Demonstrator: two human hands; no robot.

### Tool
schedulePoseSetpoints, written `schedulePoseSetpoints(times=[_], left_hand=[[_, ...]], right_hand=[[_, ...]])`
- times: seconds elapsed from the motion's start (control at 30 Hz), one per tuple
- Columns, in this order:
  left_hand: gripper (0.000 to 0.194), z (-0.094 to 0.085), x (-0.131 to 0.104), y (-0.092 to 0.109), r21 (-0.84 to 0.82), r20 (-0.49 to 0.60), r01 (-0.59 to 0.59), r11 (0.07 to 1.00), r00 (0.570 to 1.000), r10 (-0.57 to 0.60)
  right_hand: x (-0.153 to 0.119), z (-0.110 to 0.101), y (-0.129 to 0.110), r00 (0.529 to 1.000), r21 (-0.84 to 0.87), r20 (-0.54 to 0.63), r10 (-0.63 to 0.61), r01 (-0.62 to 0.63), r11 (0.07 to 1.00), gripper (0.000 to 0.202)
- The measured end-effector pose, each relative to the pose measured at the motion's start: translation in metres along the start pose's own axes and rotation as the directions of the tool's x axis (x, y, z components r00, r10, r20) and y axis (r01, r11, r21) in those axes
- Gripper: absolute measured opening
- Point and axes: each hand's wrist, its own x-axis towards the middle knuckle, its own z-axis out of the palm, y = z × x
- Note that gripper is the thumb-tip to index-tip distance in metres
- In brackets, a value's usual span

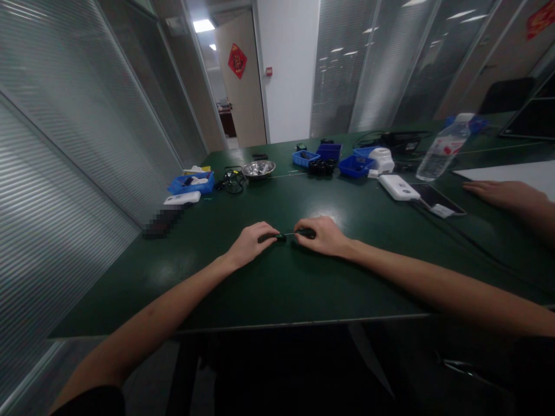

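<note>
Over the middle of the dark green table, my left hand (252, 242) pinches a small black piece (281, 237) with a greenish tint; what exactly it is I cannot make out. My right hand (325, 236) is wrapped round the black handle of a screwdriver (309, 233). Its thin metal shaft points left and its tip meets the black piece, or comes very close to it. Both hands are low, just above or resting on the tabletop.
At the back left stand a blue tray (192, 183), a white power bank (182, 198), cables and a metal bowl (259, 169). Blue bins (354, 166) are farther back. To the right are another power bank (398, 188), a phone (437, 199), a water bottle (446, 147) and another person's hand (505, 193).
</note>
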Motion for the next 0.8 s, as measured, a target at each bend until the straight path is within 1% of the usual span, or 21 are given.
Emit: schedulePoseSetpoints(times=[0.3, 0.47, 0.63, 0.8], left_hand=[[0.021, -0.0018, -0.0003, 0.0006, 0.017, 0.013, -0.004, 1.000, 1.000, 0.004], [0.021, -0.0023, -0.0011, 0.0015, 0.011, 0.015, -0.007, 1.000, 1.000, 0.007], [0.019, -0.0021, -0.0009, 0.0001, 0.010, 0.018, -0.003, 1.000, 1.000, 0.003], [0.019, -0.0012, -0.0007, 0.0006, -0.018, 0.018, -0.012, 1.000, 1.000, 0.012]], right_hand=[[-0.0007, 0.0006, 0.0005, 1.000, -0.016, -0.004, 0.011, -0.011, 1.000, 0.018], [-0.0019, 0.0025, 0.0026, 0.998, -0.032, 0.023, -0.062, 0.062, 0.998, 0.020], [-0.0025, 0.0029, 0.0014, 0.994, -0.049, 0.010, -0.109, 0.109, 0.993, 0.024], [-0.0031, 0.0013, -0.0031, 0.979, -0.097, 0.069, -0.194, 0.200, 0.975, 0.028]])
